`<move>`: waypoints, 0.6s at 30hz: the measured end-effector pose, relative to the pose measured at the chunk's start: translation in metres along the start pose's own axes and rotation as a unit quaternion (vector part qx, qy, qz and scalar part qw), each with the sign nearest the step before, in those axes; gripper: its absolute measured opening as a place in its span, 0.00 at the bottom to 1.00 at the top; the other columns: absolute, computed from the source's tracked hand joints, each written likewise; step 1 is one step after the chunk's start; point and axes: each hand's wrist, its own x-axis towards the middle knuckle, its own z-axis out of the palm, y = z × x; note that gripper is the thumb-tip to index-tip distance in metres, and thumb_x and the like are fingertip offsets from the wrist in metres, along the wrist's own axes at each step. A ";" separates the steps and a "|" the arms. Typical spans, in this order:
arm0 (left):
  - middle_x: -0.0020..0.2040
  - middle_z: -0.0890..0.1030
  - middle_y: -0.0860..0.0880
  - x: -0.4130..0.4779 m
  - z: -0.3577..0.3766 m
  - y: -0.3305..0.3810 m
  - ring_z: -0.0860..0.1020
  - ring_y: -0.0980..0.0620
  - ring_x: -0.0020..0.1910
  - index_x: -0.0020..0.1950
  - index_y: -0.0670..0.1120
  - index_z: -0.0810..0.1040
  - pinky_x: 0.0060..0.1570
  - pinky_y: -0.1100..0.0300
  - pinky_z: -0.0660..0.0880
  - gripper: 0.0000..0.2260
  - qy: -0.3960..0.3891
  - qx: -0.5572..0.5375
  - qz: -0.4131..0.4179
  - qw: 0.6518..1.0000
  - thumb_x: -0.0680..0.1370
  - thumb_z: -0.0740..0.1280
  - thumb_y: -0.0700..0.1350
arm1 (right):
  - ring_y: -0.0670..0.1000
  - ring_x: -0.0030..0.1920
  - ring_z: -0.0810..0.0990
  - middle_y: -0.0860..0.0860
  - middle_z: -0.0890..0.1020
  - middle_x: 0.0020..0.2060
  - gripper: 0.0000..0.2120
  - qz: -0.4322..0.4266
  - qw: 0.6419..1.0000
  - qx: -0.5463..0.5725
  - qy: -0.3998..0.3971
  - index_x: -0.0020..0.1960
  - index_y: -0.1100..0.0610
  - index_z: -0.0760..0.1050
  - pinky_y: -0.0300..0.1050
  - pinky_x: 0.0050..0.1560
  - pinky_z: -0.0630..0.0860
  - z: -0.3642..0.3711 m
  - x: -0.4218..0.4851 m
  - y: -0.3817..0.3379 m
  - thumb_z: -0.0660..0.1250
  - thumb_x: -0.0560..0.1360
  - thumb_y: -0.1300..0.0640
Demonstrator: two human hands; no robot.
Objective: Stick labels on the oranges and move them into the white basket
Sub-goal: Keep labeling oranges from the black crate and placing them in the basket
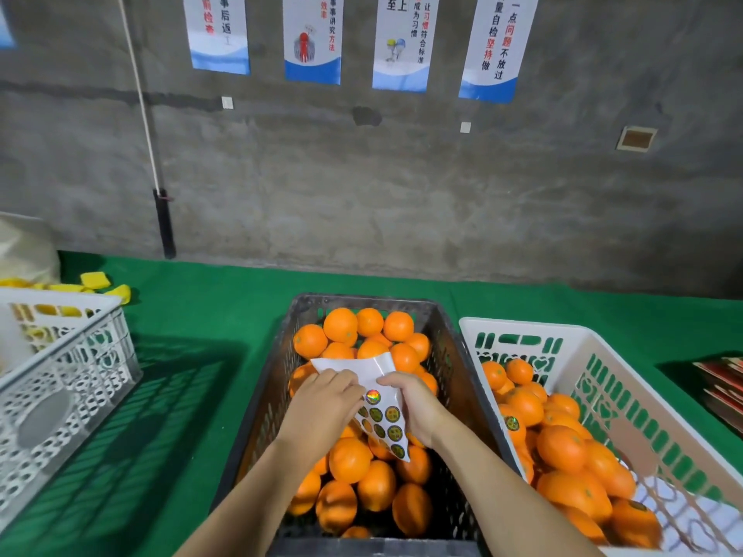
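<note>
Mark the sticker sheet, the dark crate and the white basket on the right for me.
sticker sheet [386, 426]: head view, on the part printed with round labels.
dark crate [265, 400]: head view, on its left perforated wall.
white basket [579, 329]: head view, on its far rim.

A fruit-packing work area, set up against a bare concrete wall.

Printed workplace posters with Chinese slogans hang in a row on the rough grey wall. Below them a table covered in green cloth carries a dark plastic crate heaped with oranges at its middle, a white basket of oranges toward its right edge and another white crate at its left edge.
</note>
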 end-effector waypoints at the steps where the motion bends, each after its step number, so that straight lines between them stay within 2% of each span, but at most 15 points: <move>1: 0.43 0.82 0.53 0.000 0.000 0.001 0.80 0.51 0.36 0.44 0.50 0.86 0.34 0.60 0.78 0.11 0.001 -0.005 0.002 1.000 0.65 0.82 0.49 | 0.68 0.62 0.78 0.65 0.82 0.58 0.20 0.005 1.000 0.011 0.000 0.67 0.66 0.75 0.66 0.69 0.69 0.001 -0.001 -0.001 0.61 0.78 0.57; 4: 0.42 0.82 0.52 -0.003 0.000 0.001 0.80 0.51 0.36 0.44 0.48 0.84 0.34 0.58 0.78 0.07 -0.010 -0.039 -0.006 0.999 0.70 0.79 0.46 | 0.68 0.62 0.78 0.64 0.82 0.58 0.19 0.022 0.999 0.030 -0.010 0.66 0.63 0.77 0.65 0.69 0.70 0.005 -0.003 0.000 0.61 0.78 0.57; 6: 0.40 0.80 0.50 -0.005 0.000 0.000 0.78 0.50 0.35 0.40 0.47 0.82 0.32 0.55 0.78 0.06 -0.028 -0.049 -0.025 0.998 0.72 0.77 0.41 | 0.66 0.58 0.81 0.63 0.84 0.55 0.18 0.032 0.999 0.035 0.015 0.64 0.64 0.78 0.61 0.66 0.74 0.009 0.000 0.000 0.62 0.78 0.58; 8: 0.40 0.79 0.49 -0.008 0.001 -0.002 0.77 0.49 0.36 0.39 0.46 0.80 0.32 0.52 0.77 0.07 -0.033 -0.071 -0.061 0.995 0.72 0.76 0.38 | 0.65 0.52 0.83 0.62 0.85 0.52 0.14 0.034 0.996 0.043 0.064 0.60 0.65 0.78 0.57 0.56 0.78 0.010 0.006 0.003 0.63 0.78 0.59; 9: 0.43 0.80 0.51 -0.009 0.002 -0.002 0.78 0.50 0.40 0.40 0.47 0.79 0.35 0.53 0.77 0.06 -0.026 -0.109 -0.093 0.989 0.74 0.74 0.39 | 0.63 0.48 0.83 0.62 0.85 0.48 0.11 0.026 0.994 0.045 0.093 0.55 0.66 0.78 0.53 0.48 0.78 0.010 0.007 0.004 0.63 0.78 0.60; 11: 0.54 0.80 0.56 -0.011 0.003 -0.005 0.76 0.56 0.54 0.43 0.53 0.79 0.50 0.58 0.74 0.05 -0.008 -0.220 -0.189 0.957 0.78 0.71 0.47 | 0.58 0.38 0.77 0.60 0.80 0.38 0.04 -0.005 0.989 0.029 0.148 0.46 0.63 0.74 0.48 0.36 0.72 0.009 0.010 0.006 0.64 0.77 0.61; 13: 0.64 0.76 0.57 -0.011 0.009 -0.012 0.70 0.58 0.67 0.44 0.58 0.80 0.63 0.55 0.67 0.05 -0.010 -0.315 -0.270 0.910 0.77 0.69 0.58 | 0.54 0.33 0.69 0.57 0.72 0.31 0.07 -0.054 0.985 -0.062 0.151 0.38 0.59 0.70 0.48 0.34 0.64 0.007 0.015 0.012 0.64 0.74 0.62; 14: 0.66 0.76 0.55 -0.010 0.009 -0.014 0.69 0.56 0.70 0.45 0.58 0.81 0.67 0.52 0.65 0.09 -0.024 -0.370 -0.294 0.881 0.75 0.68 0.62 | 0.53 0.31 0.67 0.56 0.69 0.29 0.09 -0.071 0.982 -0.117 0.128 0.35 0.58 0.68 0.48 0.34 0.62 0.008 0.017 0.013 0.65 0.74 0.62; 15: 0.64 0.78 0.52 -0.008 0.008 -0.015 0.71 0.53 0.69 0.46 0.57 0.82 0.66 0.48 0.67 0.13 -0.040 -0.435 -0.303 0.847 0.74 0.67 0.64 | 0.53 0.29 0.65 0.54 0.67 0.28 0.11 -0.080 0.980 -0.158 0.090 0.34 0.57 0.67 0.48 0.33 0.61 0.011 0.018 0.015 0.65 0.73 0.62; 17: 0.53 0.82 0.48 -0.007 0.008 -0.014 0.80 0.51 0.54 0.46 0.54 0.80 0.54 0.48 0.74 0.11 -0.066 -0.529 -0.304 0.789 0.76 0.68 0.61 | 0.50 0.27 0.63 0.52 0.65 0.27 0.11 -0.076 0.978 -0.195 0.003 0.35 0.56 0.67 0.45 0.30 0.58 0.019 0.017 0.017 0.65 0.73 0.62; 18: 0.48 0.83 0.49 -0.009 0.009 -0.011 0.80 0.53 0.47 0.46 0.55 0.78 0.48 0.51 0.74 0.07 -0.071 -0.534 -0.308 0.785 0.78 0.68 0.58 | 0.49 0.28 0.62 0.53 0.65 0.27 0.09 -0.071 0.976 -0.204 -0.028 0.37 0.57 0.67 0.45 0.30 0.58 0.021 0.015 0.017 0.65 0.73 0.62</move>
